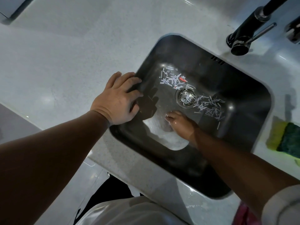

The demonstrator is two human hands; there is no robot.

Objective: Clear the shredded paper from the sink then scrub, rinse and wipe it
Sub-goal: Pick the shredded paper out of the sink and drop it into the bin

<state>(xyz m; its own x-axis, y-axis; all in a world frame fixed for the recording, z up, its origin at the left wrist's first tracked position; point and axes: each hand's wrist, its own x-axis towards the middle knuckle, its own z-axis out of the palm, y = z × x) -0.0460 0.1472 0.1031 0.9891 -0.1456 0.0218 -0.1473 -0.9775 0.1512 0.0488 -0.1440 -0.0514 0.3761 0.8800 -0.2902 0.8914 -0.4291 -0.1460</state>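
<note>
My left hand [116, 98] lies spread loose over the sink [243, 78] rim to brace my lean, right hand [180, 123] down on the basin floor, fingertips [169, 116] bunched but too blurred to say whether they've caught anything, with the shredded paper [209, 106] scattered either side of the drain [186, 96]

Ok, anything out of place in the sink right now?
Yes: white shredded paper strips lie scattered across the floor of the dark steel sink, in two patches either side of the round metal drain strainer, some lying over it where they could clog. A few red scraps sit among them.
</note>
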